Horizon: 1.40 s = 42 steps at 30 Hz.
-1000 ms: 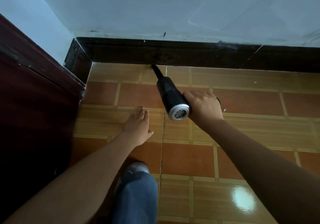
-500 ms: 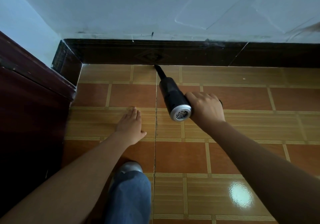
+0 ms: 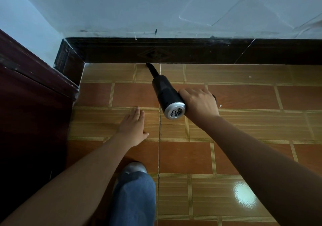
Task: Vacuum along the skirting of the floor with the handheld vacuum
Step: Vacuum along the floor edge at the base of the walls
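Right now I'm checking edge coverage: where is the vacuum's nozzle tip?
In the head view, the nozzle tip sits at the foot of the dark skirting, centre-left, right of the corner.

I am in a room of a home, down in its corner: glossy orange-brown floor tiles (image 3: 244, 96) meet a dark patterned skirting (image 3: 174, 53) under a scuffed, pale painted wall (image 3: 156, 7), and a dark red wooden door (image 3: 26, 112) stands at my left.
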Each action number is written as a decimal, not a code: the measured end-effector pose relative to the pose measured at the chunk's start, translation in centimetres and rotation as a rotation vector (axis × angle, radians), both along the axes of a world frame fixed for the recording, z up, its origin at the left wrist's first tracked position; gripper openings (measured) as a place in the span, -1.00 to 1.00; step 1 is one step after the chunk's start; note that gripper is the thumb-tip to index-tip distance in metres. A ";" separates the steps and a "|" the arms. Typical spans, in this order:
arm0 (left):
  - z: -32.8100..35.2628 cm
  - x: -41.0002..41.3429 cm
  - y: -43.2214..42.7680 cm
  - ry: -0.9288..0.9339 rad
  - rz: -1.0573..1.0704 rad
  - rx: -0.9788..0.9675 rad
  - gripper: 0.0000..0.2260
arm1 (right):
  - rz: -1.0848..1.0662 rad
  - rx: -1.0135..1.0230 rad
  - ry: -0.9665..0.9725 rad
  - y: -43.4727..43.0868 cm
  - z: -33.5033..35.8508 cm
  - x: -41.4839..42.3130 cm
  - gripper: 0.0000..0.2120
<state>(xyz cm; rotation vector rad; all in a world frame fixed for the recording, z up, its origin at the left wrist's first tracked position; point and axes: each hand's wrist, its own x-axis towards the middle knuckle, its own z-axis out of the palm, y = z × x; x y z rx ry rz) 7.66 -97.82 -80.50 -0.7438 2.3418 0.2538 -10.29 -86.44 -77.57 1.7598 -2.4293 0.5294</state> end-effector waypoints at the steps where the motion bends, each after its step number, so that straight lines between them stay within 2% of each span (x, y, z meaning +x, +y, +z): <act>1: 0.0 0.0 0.0 0.000 -0.002 -0.002 -0.25 | -0.007 0.004 0.007 0.3 0.0 -0.1 -0.76; 12: -0.1 -0.7 0.9 0.053 0.034 -0.046 -0.34 | -0.087 0.043 0.054 4.0 -0.1 -2.1 -0.78; 19: -0.4 -2.6 2.6 0.160 -0.094 0.049 -0.34 | -0.148 0.050 0.059 6.1 -0.1 -3.0 -0.77; 23: -0.6 -3.6 3.1 0.139 -0.108 0.088 -0.35 | -0.167 0.042 0.061 6.7 0.1 -3.4 -0.75; 35: -0.3 -4.8 3.6 0.036 -0.149 0.004 -0.39 | -0.255 0.035 0.070 9.3 0.2 -4.8 -0.77; 42: -0.4 -4.9 3.5 0.009 -0.160 0.005 -0.38 | -0.234 0.036 0.072 8.4 0.1 -4.2 -0.77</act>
